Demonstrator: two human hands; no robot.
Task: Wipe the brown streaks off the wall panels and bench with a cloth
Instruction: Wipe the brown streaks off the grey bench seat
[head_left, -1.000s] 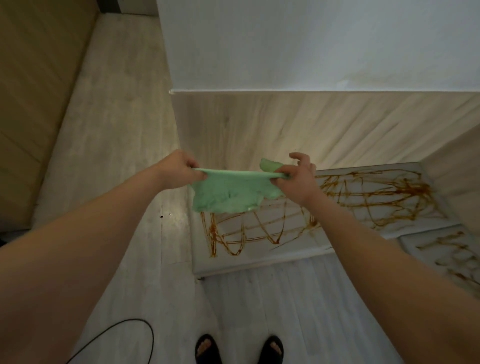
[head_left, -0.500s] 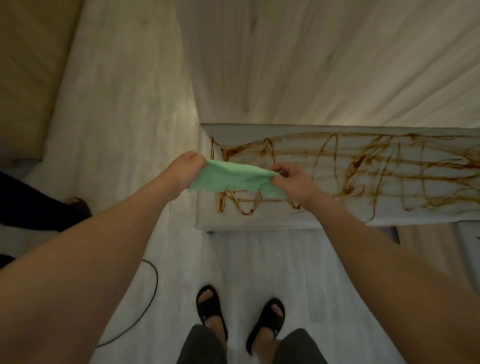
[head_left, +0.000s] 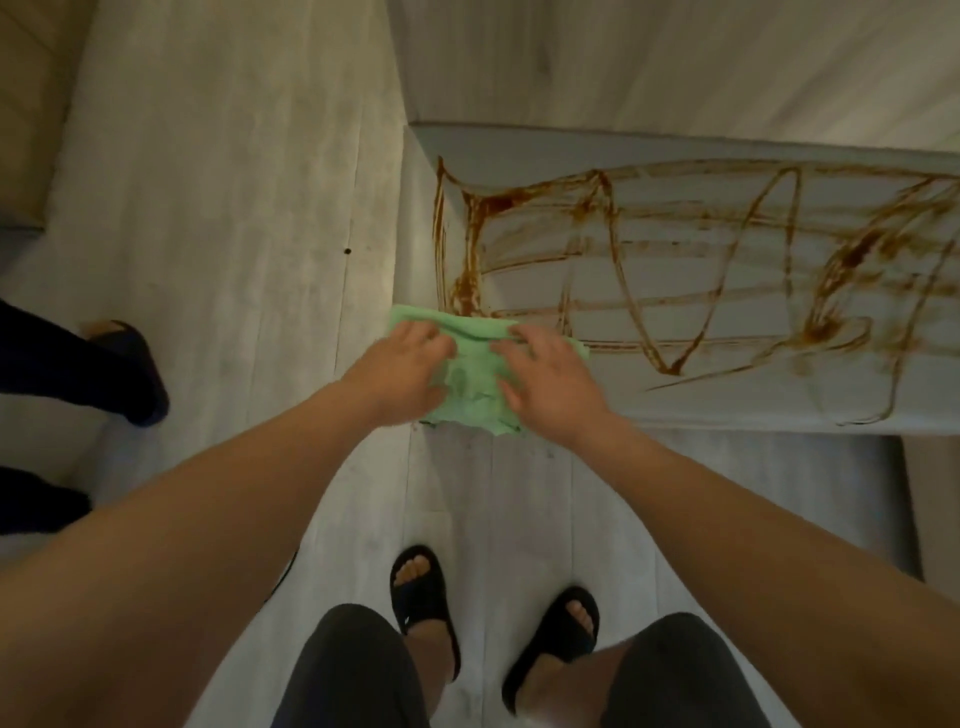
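You are standing at the left end of the bench (head_left: 519, 150), with the pale wall panel (head_left: 675, 62) rising behind it; the part of the panel in view is showing no marks. The bench top is carrying the brown streaks (head_left: 597, 249), which are looping from its left edge all the way off to the right, thickest near the left rear corner and further right.

The green cloth (head_left: 470, 379) is lying on the bench's near left corner, its lower edge hanging a little over the front lip and its far edge just touching the lowest streaks. Your right hand (head_left: 550, 384) is lying released on the cloth, fingers spread and pressing it flat. Your left hand (head_left: 405, 369) is resting on the cloth's left side; blur is hiding whether its fingers are pressing or bunching the fabric, so that one cannot be told.

You seem to be just starting the bench wipe, with nearly every streak untouched. The next move is probably calling for firm downward pressure and a push away from the corner, across the streaks.
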